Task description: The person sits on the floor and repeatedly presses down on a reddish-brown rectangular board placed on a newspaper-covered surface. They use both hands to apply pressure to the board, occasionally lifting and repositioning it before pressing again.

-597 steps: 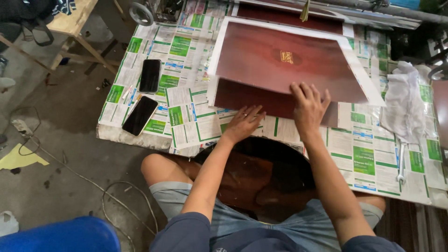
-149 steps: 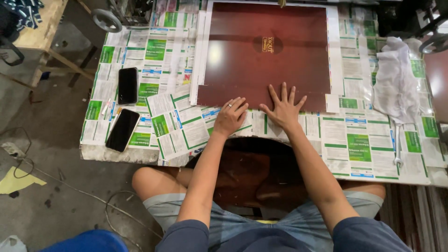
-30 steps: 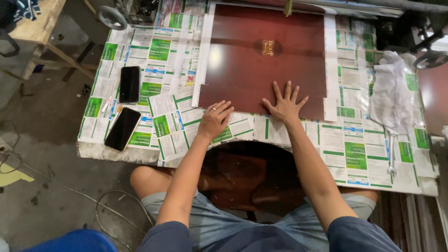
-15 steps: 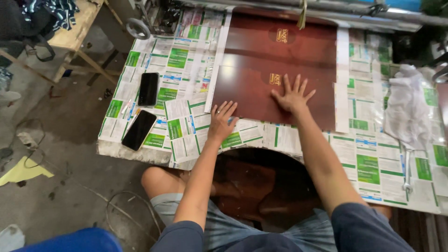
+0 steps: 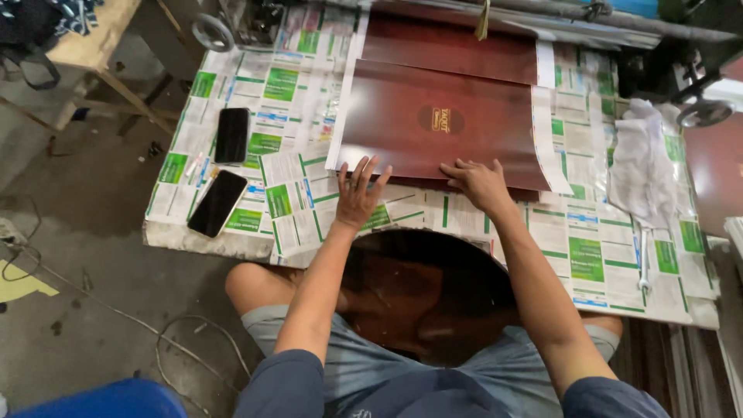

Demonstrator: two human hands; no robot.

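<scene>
The left hand point(image 5: 357, 195) is laid flat with its fingers point(image 5: 370, 169) spread apart, their tips resting on the near left corner of a dark red glossy sheet point(image 5: 441, 139). The palm is pressed on the printed green-and-white papers point(image 5: 286, 193) that cover the bench point(image 5: 186, 236). The right hand point(image 5: 481, 184) is placed palm down with the fingers close together, bent slightly over the near edge of the same sheet, right of its middle. Nothing is clamped by either hand; the sheet is only touched and pressed.

The dark red sheet is spread flat on the bench, straight ahead of the person, with a white border seen along its left and right sides and a small gold emblem point(image 5: 439, 120) near its centre. A second dark red sheet point(image 5: 449, 46) is seen beyond it, partly overlapped, reaching toward machinery at the far edge of the bench.

Two black phones point(image 5: 224, 166) are laid side by side on the papers, well to the left of the left hand. A crumpled white cloth point(image 5: 638, 166) is heaped to the right of the sheet, and a wrench point(image 5: 642, 263) is set near the right front of the bench. A dark curved cut-out in the bench front is seen just above the seated person's knees
</scene>
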